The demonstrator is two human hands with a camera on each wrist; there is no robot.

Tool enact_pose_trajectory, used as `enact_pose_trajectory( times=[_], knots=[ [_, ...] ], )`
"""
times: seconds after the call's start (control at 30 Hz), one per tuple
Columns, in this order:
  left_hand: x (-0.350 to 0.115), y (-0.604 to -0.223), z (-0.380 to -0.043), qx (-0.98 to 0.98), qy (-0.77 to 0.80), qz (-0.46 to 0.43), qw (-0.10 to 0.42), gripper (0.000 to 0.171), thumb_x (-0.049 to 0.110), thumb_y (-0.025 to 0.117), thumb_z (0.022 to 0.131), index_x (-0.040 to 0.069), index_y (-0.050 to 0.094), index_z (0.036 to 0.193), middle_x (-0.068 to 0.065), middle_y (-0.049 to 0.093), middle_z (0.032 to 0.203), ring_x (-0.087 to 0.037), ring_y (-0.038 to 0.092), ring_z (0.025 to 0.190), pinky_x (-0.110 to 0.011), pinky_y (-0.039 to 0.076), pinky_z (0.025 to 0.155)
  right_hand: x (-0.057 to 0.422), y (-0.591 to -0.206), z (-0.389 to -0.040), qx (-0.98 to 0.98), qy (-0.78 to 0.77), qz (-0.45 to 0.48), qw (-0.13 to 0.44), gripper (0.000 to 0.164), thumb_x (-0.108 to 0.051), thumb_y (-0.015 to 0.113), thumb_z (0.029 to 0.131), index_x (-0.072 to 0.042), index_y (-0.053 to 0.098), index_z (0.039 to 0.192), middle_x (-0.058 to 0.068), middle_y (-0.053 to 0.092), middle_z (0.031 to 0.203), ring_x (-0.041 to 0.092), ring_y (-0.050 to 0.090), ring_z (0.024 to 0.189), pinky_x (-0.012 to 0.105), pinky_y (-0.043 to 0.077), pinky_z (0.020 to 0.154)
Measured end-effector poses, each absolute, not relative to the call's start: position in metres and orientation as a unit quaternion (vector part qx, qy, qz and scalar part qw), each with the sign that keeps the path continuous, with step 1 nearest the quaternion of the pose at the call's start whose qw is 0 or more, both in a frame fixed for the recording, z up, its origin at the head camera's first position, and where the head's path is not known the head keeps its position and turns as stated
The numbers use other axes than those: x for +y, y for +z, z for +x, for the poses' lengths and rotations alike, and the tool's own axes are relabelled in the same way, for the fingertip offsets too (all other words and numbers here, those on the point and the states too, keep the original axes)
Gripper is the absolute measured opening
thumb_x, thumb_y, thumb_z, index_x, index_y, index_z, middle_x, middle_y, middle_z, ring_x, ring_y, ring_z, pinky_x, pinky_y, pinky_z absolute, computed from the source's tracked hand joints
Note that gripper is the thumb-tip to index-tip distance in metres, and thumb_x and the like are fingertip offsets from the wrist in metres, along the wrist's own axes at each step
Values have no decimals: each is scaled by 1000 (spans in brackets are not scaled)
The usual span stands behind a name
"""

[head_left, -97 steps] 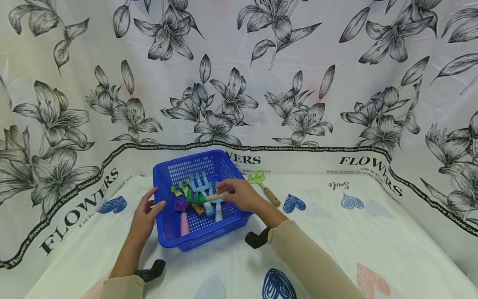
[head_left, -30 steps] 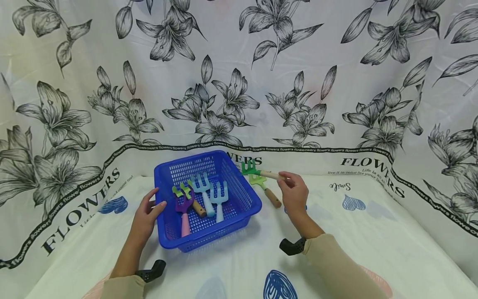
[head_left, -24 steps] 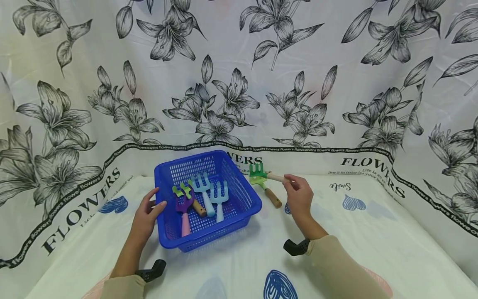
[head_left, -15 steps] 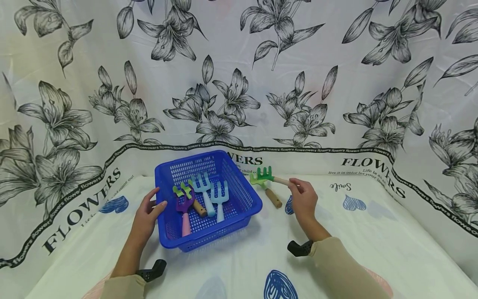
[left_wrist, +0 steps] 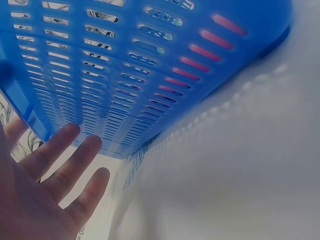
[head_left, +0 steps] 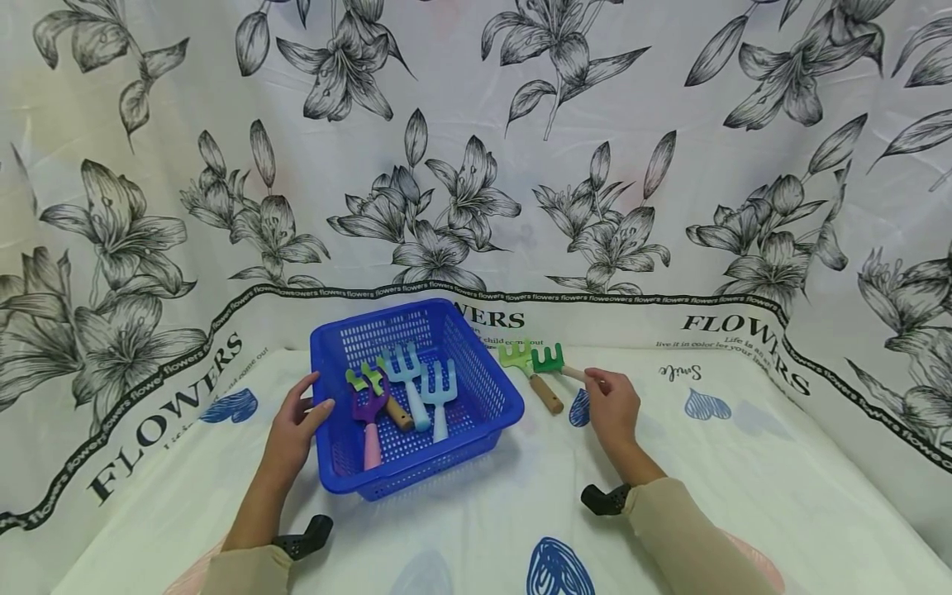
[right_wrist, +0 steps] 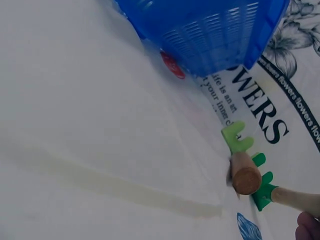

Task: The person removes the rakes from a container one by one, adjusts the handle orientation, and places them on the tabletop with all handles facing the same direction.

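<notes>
My left hand [head_left: 292,421] rests at the left rim of a blue plastic basket [head_left: 439,457], thumb over the edge. In the left wrist view its other fingers [left_wrist: 75,170] lie loosely extended beside the slotted wall. The thumb and fingers of my right hand [head_left: 614,405] pinch the pale wooden handle of a dark green hand fork [head_left: 549,359]. That fork's tines are beside a light green hand fork [head_left: 546,394] with a brown handle on the cloth. Inside the basket lie a purple fork [head_left: 372,446] with pink handle, two light blue forks [head_left: 440,405] and another light green fork [head_left: 397,415].
White cloth [head_left: 476,529] with printed hearts covers the surface. A flower-printed curtain [head_left: 632,314] rises along the back and sides. Black wrist mounts [head_left: 606,500] sit on both forearms.
My right hand has lifted the dark green fork out of the basket, carried it right and lowered it beside the light green fork. My left hand has stayed at the rim.
</notes>
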State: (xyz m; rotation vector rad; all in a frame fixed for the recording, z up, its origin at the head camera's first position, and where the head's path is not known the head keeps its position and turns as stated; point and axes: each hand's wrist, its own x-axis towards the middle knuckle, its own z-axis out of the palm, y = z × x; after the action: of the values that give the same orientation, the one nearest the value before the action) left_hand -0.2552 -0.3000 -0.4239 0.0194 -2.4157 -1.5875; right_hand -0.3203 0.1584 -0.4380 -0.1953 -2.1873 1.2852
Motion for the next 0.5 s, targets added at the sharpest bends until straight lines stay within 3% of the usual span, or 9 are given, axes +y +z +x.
enact_pose_trajectory(
  times=[0.5],
  knots=[
    [-297,-420,-251,-828,-546,10,126,73,46,50,98,27,14,157,-25,34,148,-47,38,131,-64,33,101,166,-446,-322,-863,458,-68,202,19,-7,61,93,-5,72,109,14,65,108,29,58,99,43,49,84]
  ],
)
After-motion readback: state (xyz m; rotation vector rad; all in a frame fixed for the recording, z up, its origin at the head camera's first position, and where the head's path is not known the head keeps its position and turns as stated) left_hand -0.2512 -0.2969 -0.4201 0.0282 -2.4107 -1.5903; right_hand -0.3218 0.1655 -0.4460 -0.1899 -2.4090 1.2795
